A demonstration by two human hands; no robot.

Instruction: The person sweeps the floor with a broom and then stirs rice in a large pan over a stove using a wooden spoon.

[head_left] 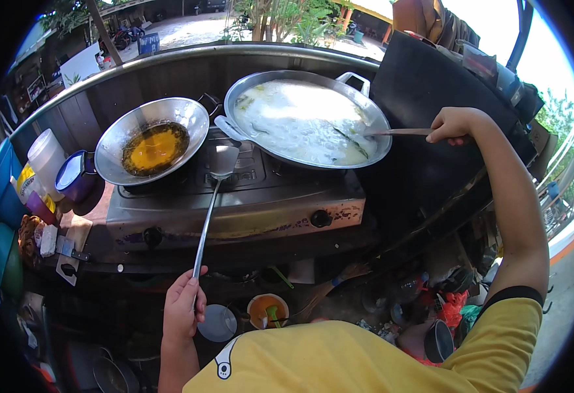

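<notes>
My left hand [185,303] grips the long handle of a metal spatula [223,161], whose flat blade is over the middle of the gas stove [238,211], between two pans. My right hand [451,126] holds the handle of a utensil [409,131] whose tip is hidden in the white liquid of a large two-handled metal wok [228,105]. Green leaves float in that liquid [306,127]. On the left burner a smaller wok [189,118] contains orange-yellow food or liquid in dark oil [154,147].
A purple lidded pot [73,177], a translucent container [46,152] and a cleaver [73,249] lie left of the stove. A black panel [424,88] stands at the right. Below are an orange-filled container [267,302], a bowl [217,322] and a broom [333,285].
</notes>
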